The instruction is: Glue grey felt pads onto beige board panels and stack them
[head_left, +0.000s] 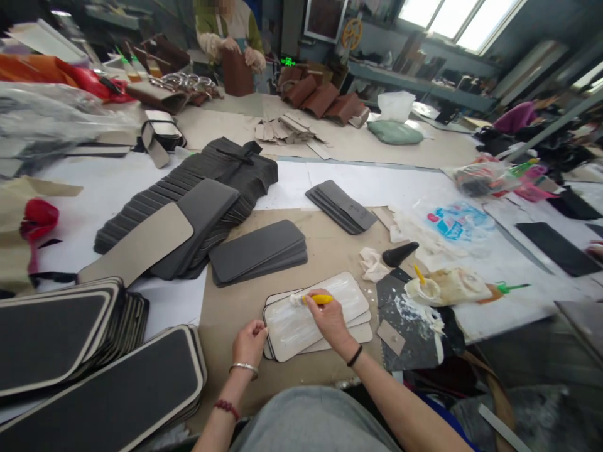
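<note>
My right hand (330, 320) grips a yellow-handled brush (315, 300) and holds its white bristles on a pale rounded panel (301, 323) wet with glue. That panel tops a small stack of similar panels on the brown cardboard sheet (235, 307). My left hand (249, 342) is curled with its fingertips pressing the panel's near left edge. Just right of my right hand lies a dark board (407, 329) smeared with white glue, and a glue-covered container (447, 287) lies on its side beyond it.
Stacks of dark grey panels (257, 251) (342, 206) (188, 207) lie ahead and to the left. Black panels with pale rims (94, 389) are piled at my near left. Plastic bags (456, 223) and rags lie to the right. Another person (230, 37) works at the table's far end.
</note>
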The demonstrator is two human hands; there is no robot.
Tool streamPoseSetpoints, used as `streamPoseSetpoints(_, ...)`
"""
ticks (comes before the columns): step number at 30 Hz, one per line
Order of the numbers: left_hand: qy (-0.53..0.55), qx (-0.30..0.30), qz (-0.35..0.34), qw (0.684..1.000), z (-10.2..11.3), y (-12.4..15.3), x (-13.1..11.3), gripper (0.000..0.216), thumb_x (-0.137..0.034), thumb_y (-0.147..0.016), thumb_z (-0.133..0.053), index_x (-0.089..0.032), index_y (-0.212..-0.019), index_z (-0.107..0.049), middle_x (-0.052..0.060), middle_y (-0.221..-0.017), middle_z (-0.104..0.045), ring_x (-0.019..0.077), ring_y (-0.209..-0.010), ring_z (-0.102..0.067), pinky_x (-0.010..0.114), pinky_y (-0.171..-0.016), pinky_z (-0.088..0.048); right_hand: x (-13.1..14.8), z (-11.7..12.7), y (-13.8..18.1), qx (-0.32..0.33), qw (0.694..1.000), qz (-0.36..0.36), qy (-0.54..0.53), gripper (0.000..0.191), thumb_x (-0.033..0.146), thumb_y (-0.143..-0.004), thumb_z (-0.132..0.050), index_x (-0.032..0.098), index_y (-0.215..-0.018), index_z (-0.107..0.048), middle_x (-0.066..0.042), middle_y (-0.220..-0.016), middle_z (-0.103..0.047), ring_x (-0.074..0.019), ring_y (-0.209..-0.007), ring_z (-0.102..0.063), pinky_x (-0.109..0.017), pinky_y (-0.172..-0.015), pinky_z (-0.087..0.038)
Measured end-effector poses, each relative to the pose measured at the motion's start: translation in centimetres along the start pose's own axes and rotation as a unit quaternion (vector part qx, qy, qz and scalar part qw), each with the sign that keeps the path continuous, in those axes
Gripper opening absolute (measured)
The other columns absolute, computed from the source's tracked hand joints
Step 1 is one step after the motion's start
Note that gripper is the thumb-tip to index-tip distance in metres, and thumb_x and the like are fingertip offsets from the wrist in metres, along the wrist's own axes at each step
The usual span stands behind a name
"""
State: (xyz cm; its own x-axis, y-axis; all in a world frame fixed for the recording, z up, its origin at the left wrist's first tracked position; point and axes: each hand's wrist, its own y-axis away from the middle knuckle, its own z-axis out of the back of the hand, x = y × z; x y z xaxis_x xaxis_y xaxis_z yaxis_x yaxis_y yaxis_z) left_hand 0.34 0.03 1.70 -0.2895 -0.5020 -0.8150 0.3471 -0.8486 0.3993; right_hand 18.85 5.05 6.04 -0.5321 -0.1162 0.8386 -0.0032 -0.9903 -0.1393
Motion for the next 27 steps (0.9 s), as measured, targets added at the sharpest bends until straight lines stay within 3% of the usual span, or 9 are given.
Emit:
streamPoseSetpoints(4,0.016,0.009,0.012,1.000,0.0,-0.3,0.3,0.014,-0.034,-0.055,-0.055,-0.020,-0.054,-0.053,-0.004,-0.046,-0.049,0.0124,-0.047,-0.047,0.024,-0.050,-0.040,-4.8,6.5,-2.1,-0.106,0.987,-0.023,0.118,0.025,0.039,-0.080,-0.047,0.017,-0.077,-0.060,-0.007,-0.080,-0.063,-0.0181,-0.075,-0.057,-0.031,-0.074,-0.044)
streamPoseSetpoints(7,0.026,0.014,0.027,0.999,0.1,-0.6,0.5,0.017,-0.035,-0.054,-0.056,-0.019,-0.054,-0.052,-0.005,-0.045,-0.048,0.0118,-0.046,-0.047,0.024,-0.047,-0.041,-6.9,10.1,-3.0,-0.131,0.976,-0.018,0.172,0.029,0.042,-0.081,-0.045,0.017,-0.078,-0.060,-0.008,-0.083,-0.063,-0.0193,-0.078,-0.057,-0.033,-0.076,-0.043)
streamPoseSetpoints(9,0.030,0.019,0.037,0.999,0.2,-0.9,0.5,0.018,-0.035,-0.053,-0.056,-0.018,-0.054,-0.051,-0.005,-0.045,-0.047,0.0111,-0.044,-0.045,0.024,-0.046,-0.040,-7.2,11.1,-3.0,-0.132,0.973,-0.002,0.188,0.031,0.043,-0.082,-0.044,0.017,-0.079,-0.060,-0.008,-0.084,-0.063,-0.0195,-0.079,-0.057,-0.034,-0.077,-0.043)
streamPoseSetpoints(17,0.027,0.034,0.051,0.998,0.9,-1.6,0.4,0.019,-0.035,-0.050,-0.055,-0.018,-0.054,-0.048,-0.006,-0.044,-0.044,0.0097,-0.044,-0.042,0.023,-0.044,-0.039,-5.7,10.9,-2.5,-0.100,0.979,0.066,0.165,0.023,0.037,-0.083,-0.047,0.018,-0.083,-0.059,-0.007,-0.084,-0.063,-0.0184,-0.082,-0.058,-0.033,-0.079,-0.045)
streamPoseSetpoints(21,0.025,0.033,0.056,0.998,0.9,-1.5,0.4,0.019,-0.036,-0.050,-0.055,-0.018,-0.056,-0.050,-0.006,-0.045,-0.046,0.0104,-0.045,-0.044,0.024,-0.045,-0.040,-5.5,10.6,-0.5,-0.061,0.975,0.101,0.190,0.019,0.033,-0.084,-0.047,0.018,-0.084,-0.059,-0.008,-0.084,-0.062,-0.0200,-0.085,-0.056,-0.037,-0.081,-0.044)
streamPoseSetpoints(24,0.026,0.027,0.059,0.998,0.7,-1.3,0.5,0.018,-0.035,-0.052,-0.054,-0.018,-0.056,-0.049,-0.006,-0.045,-0.046,0.0101,-0.045,-0.044,0.024,-0.046,-0.039,-3.8,8.6,2.2,-0.014,0.982,0.101,0.158,0.017,0.030,-0.084,-0.047,0.019,-0.083,-0.059,-0.007,-0.082,-0.062,-0.0194,-0.082,-0.056,-0.036,-0.078,-0.046)
streamPoseSetpoints(27,0.025,0.018,0.061,0.998,0.6,-1.2,0.5,0.016,-0.033,-0.053,-0.053,-0.018,-0.055,-0.049,-0.006,-0.044,-0.045,0.0101,-0.044,-0.044,0.024,-0.047,-0.039,-0.9,5.9,3.4,0.058,0.994,0.076,0.060,0.016,0.030,-0.085,-0.046,0.020,-0.083,-0.058,-0.005,-0.081,-0.062,-0.0167,-0.080,-0.057,-0.030,-0.074,-0.047)
